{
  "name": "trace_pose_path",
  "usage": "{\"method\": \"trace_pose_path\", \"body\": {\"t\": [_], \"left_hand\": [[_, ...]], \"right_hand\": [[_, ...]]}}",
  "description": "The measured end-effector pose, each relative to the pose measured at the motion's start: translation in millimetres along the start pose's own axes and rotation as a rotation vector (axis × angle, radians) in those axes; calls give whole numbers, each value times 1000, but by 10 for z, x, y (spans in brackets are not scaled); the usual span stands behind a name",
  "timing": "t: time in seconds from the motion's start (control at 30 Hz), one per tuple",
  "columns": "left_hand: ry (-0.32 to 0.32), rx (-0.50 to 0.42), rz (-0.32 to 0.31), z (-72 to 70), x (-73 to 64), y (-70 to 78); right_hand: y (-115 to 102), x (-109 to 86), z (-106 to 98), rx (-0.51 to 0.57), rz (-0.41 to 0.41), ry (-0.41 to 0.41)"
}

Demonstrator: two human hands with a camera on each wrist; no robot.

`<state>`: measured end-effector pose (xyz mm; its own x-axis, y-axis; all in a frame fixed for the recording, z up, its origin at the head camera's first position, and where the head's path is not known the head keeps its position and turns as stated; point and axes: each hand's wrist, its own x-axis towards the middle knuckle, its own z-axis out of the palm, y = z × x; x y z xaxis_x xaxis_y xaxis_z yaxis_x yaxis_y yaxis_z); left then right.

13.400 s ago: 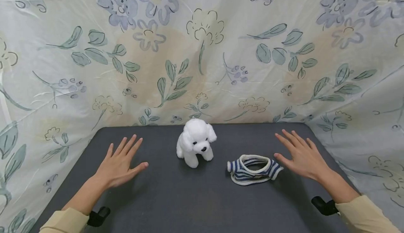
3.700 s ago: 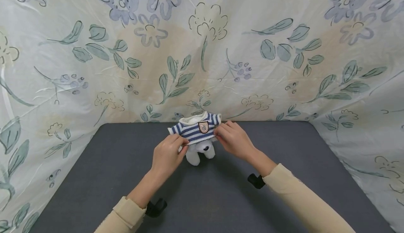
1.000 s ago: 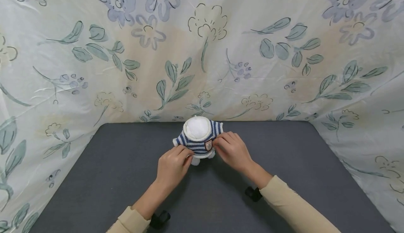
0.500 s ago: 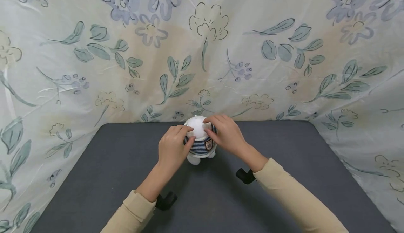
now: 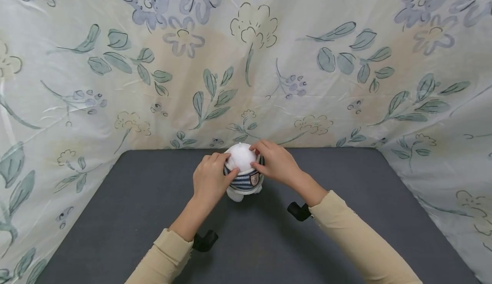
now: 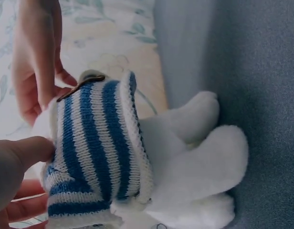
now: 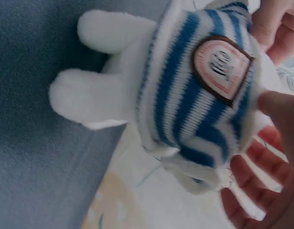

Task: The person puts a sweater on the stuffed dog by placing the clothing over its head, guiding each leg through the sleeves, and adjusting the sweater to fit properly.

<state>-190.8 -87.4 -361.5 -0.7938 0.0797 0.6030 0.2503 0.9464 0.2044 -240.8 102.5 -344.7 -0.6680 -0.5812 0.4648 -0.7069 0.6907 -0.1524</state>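
Observation:
A white plush dog (image 5: pixel 240 155) stands on the table with a blue-and-white striped knit sweater (image 5: pixel 242 181) pulled over it. The top of its head shows through the collar, while the face is covered; white legs (image 6: pixel 204 167) stick out below the hem. On the sweater's front is a shield-shaped badge (image 7: pixel 222 68). My left hand (image 5: pixel 209 176) pinches the collar on the left, thumb in front and fingers towards the back. Across from it, my right hand (image 5: pixel 279 162) pinches the collar's right side the same way.
The dark grey table (image 5: pixel 146 215) extends around the dog. Behind it hangs a floral cloth (image 5: pixel 246 62), close to the table's back edge. A black wrist mount (image 5: pixel 205 241) sits under the left forearm, another under the right.
The sweater, first lying right of the dog, was lifted over its head and drawn down. Both hands have since shifted from the hem up to the collar; the last half second shows only slight finger movement.

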Motion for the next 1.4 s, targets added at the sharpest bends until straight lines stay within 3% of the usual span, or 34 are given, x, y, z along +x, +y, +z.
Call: {"method": "trace_pose_path", "body": {"t": [0.3,0.43,0.6,0.73,0.97,1.2,1.4], "left_hand": [[-42,5,-6,5,15,3],[-56,-5,-19,8,10,10],[-118,-49,-65,14,13,5],[-164,-114,-110,27,8,-5],[-167,-163,-138,65,-9,-21],[-164,-189,-148,54,-31,-10],[-202,-226,-167,39,-62,-12]], "right_hand": [[34,-3,-53,-26,21,-143],[52,-3,-50,18,34,-168],[92,-3,-6,102,64,-189],[115,-12,33,143,61,-176],[118,-40,126,183,106,-132],[95,-73,197,118,159,-80],[74,-99,233,89,188,-48]]}}
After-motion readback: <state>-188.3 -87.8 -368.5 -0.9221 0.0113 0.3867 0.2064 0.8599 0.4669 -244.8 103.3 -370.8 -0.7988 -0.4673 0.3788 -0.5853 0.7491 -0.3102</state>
